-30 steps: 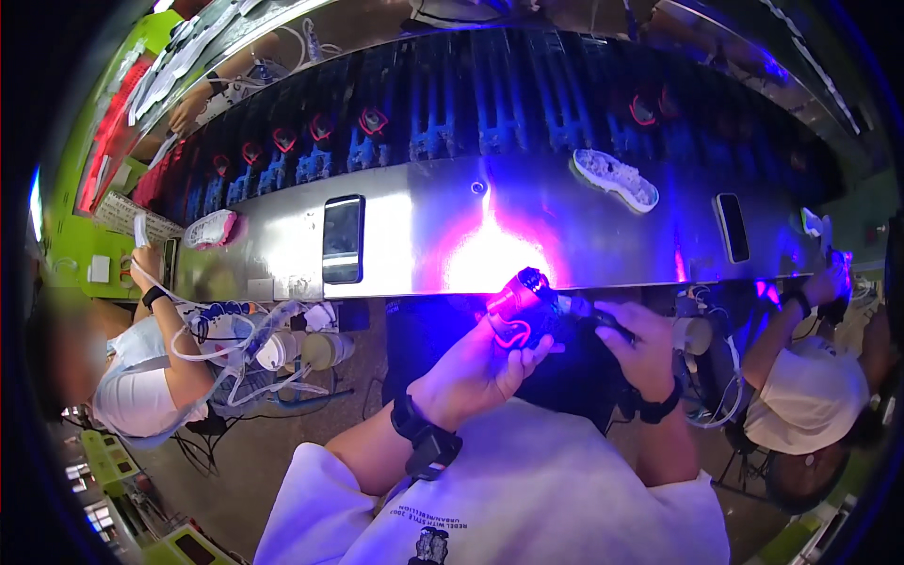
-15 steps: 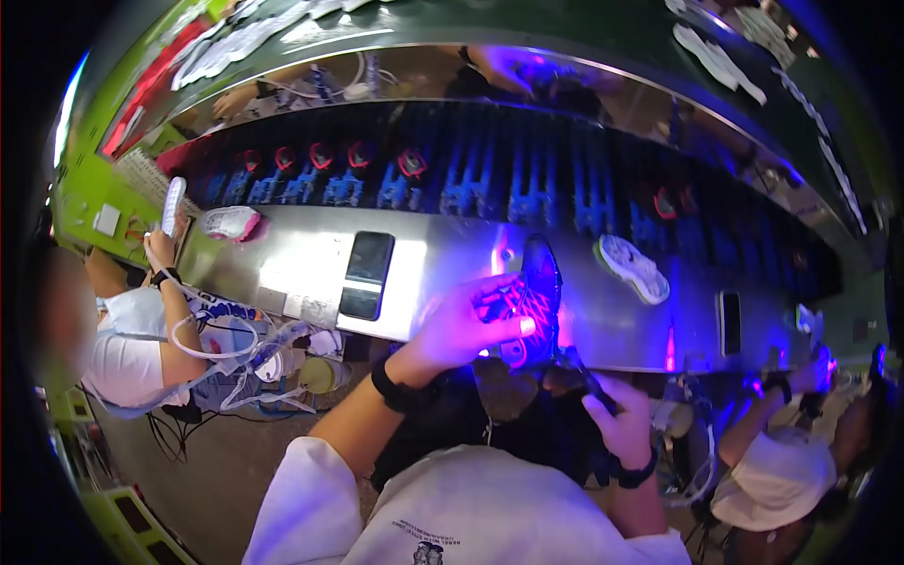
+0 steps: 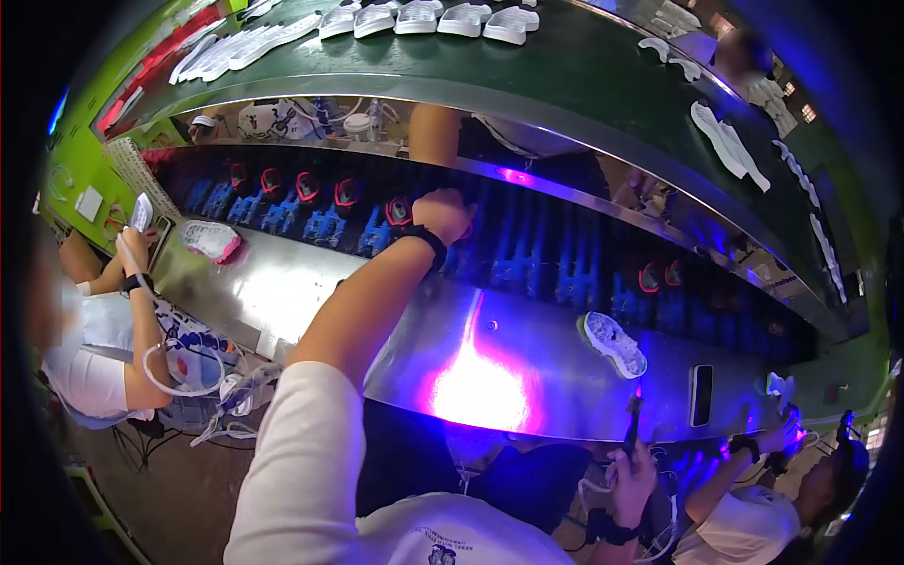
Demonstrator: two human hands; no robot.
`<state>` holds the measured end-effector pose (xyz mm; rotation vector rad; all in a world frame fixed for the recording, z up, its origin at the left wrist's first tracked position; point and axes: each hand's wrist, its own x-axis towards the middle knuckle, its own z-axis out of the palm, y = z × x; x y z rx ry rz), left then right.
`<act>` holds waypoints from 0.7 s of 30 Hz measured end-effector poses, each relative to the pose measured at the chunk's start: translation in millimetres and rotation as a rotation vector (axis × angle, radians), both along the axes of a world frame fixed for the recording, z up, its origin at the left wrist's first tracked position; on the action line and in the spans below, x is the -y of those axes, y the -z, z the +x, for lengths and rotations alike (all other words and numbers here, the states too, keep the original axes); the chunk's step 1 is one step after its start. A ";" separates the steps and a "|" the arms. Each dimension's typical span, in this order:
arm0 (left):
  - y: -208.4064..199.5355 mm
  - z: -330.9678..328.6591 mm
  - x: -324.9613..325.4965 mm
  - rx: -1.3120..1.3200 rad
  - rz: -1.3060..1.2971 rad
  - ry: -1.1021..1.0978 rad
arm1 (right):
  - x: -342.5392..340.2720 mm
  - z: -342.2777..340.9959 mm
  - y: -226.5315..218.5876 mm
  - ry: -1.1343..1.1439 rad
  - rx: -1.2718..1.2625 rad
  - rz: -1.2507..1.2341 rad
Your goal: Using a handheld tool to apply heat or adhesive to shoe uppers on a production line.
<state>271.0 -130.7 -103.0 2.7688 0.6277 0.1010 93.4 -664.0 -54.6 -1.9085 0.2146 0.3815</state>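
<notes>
My left arm stretches forward over the dark rack. My left hand (image 3: 443, 215) is there with its fingers curled down, and what they hold, if anything, is lost in the dark. Just left of it is a dark shoe upper with a red collar (image 3: 399, 209). At the bench's near edge my right hand (image 3: 631, 478) is closed around a slim dark-handled tool (image 3: 634, 421), its reddish tip pointing up. Beyond that tip a white shoe sole (image 3: 615, 345) lies on the metal bench (image 3: 414, 363).
More red-collared uppers (image 3: 306, 186) sit along the rack. White soles (image 3: 419, 17) line the green shelf (image 3: 584, 71) above. A phone (image 3: 702, 395) and a pink-edged sole (image 3: 210, 240) lie on the bench. Co-workers sit at left (image 3: 104, 377) and right (image 3: 744, 527).
My left hand has moved from the bench forward to the rack. The dark shoe with red laces is no longer visible at the bench. My right hand with the tool has moved lower.
</notes>
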 end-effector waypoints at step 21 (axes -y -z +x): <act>53.8 -231.1 123.0 0.455 -0.769 -0.249 | -8.2 65.9 87.3 0.043 0.135 0.389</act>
